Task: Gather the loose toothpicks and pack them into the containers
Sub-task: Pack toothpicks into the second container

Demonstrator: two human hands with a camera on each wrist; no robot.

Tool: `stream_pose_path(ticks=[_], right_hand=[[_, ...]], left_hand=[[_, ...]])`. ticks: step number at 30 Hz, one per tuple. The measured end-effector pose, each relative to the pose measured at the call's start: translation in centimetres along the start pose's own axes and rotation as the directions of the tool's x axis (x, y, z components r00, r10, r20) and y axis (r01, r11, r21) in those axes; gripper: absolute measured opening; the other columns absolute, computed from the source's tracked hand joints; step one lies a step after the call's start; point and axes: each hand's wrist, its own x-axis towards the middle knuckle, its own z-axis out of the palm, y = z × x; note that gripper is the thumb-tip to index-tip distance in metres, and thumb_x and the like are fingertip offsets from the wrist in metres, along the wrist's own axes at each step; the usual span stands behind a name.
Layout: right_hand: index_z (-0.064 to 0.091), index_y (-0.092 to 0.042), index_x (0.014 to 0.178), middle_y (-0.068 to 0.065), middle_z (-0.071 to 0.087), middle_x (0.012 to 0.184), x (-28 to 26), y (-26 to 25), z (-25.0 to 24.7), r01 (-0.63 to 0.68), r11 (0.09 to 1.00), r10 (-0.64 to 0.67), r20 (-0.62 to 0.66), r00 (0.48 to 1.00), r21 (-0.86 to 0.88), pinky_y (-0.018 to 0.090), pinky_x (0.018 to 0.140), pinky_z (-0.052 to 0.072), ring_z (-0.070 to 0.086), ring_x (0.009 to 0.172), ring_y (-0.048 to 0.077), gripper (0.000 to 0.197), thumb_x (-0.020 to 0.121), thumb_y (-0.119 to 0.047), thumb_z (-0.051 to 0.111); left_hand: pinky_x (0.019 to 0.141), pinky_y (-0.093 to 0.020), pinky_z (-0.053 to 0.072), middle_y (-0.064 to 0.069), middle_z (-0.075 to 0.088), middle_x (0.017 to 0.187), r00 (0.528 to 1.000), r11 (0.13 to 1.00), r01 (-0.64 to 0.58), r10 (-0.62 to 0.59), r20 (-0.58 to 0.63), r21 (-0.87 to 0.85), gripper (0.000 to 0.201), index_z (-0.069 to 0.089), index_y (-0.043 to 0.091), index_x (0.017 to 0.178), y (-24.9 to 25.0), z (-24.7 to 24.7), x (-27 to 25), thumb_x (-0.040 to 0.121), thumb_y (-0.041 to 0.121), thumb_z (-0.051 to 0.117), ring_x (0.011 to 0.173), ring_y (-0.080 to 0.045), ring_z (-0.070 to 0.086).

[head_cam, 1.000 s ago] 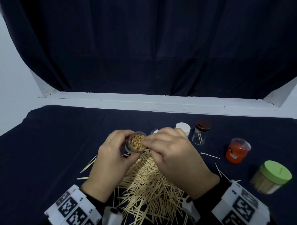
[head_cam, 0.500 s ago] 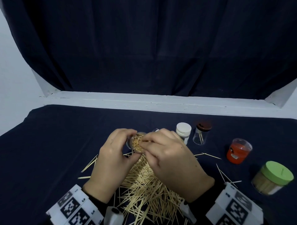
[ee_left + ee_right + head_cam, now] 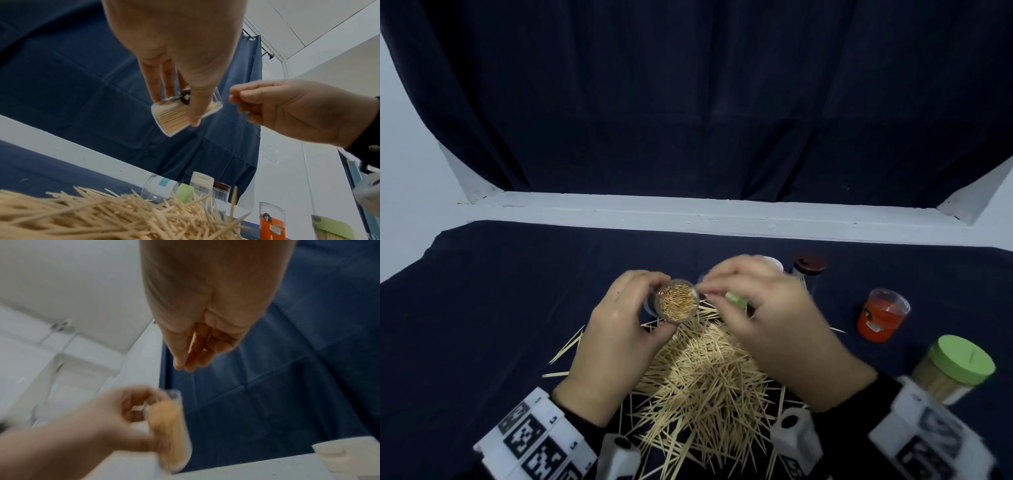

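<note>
My left hand [image 3: 654, 301] grips a small clear container [image 3: 677, 301] packed tight with toothpicks, tilted so its open mouth faces me. It is held above the far end of the big loose toothpick pile [image 3: 702, 370]. The left wrist view shows the container [image 3: 174, 116] between thumb and fingers. My right hand [image 3: 709, 287] hovers just right of the container's mouth, apart from it, fingertips bunched together. I see nothing between them. In the blurred right wrist view the container [image 3: 170, 421] sits lower left.
A green lid [image 3: 736, 300] lies under my right hand beside an empty clear container [image 3: 158, 186] on its side. White-capped [image 3: 774, 263], brown-capped [image 3: 810, 267], orange [image 3: 881, 317] and green-lidded [image 3: 959, 366] containers stand to the right. Stray toothpicks [image 3: 566, 349] lie left of the pile.
My right hand has drawn back to the right from the container's mouth, which is uncovered now. The left hand has kept hold of the container and turned its mouth more toward me.
</note>
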Motion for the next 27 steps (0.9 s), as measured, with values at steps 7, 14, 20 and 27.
stream_pose_path(ticks=[7, 14, 20, 27], right_hand=[[0.068, -0.027, 0.105, -0.013, 0.063, 0.094, -3.0, 5.0, -6.1, -0.454, 0.792, 0.605, 0.422, 0.675, -0.409, 0.011, 0.073, 0.044, 0.058, 0.081, 0.001, 0.018, 0.089, -0.034, 0.063], [0.046, -0.018, 0.129, 0.001, 0.049, 0.124, -6.5, 8.6, -3.5, -0.372, 0.672, 0.739, 0.548, 0.392, -0.64, 0.029, 0.094, 0.043, 0.051, 0.111, 0.016, 0.065, 0.08, -0.057, 0.064], [0.053, -0.023, 0.116, -0.004, 0.05, 0.115, -5.6, 8.2, -1.4, -0.383, 0.753, 0.657, 0.576, 0.486, -0.535, 0.029, 0.087, 0.044, 0.05, 0.1, 0.012, 0.043, 0.079, -0.034, 0.073], [0.063, -0.027, 0.108, -0.01, 0.049, 0.1, -5.9, 7.2, -1.6, -0.193, 0.856, 0.503, 0.692, 0.517, -0.479, 0.026, 0.085, 0.041, 0.046, 0.099, 0.008, 0.023, 0.087, -0.018, 0.061]], left_hand=[[0.083, -0.021, 0.046, 0.011, 0.059, 0.1, 0.997, 0.999, 0.039, -0.039, 0.07, 0.006, 0.046, 0.064, 0.018, 0.104, 0.2, 0.1, -0.1, 0.064, 0.012, 0.085, 0.095, 0.0, 0.054], [0.084, -0.019, 0.046, 0.01, 0.059, 0.099, 0.993, 1.0, 0.024, -0.023, 0.118, -0.008, 0.048, 0.064, 0.018, 0.105, 0.6, 0.5, -0.1, 0.063, 0.011, 0.086, 0.094, -0.001, 0.054], [0.083, -0.019, 0.048, 0.014, 0.057, 0.098, 0.991, 1.0, 0.022, -0.022, 0.133, 0.001, 0.047, 0.063, 0.021, 0.104, 0.9, 0.5, -0.1, 0.064, 0.015, 0.086, 0.093, 0.001, 0.053], [0.084, -0.016, 0.046, 0.015, 0.056, 0.098, 0.99, 1.0, 0.029, -0.027, 0.141, -0.012, 0.046, 0.063, 0.019, 0.104, 0.8, 0.6, -0.1, 0.064, 0.017, 0.085, 0.093, 0.001, 0.053]])
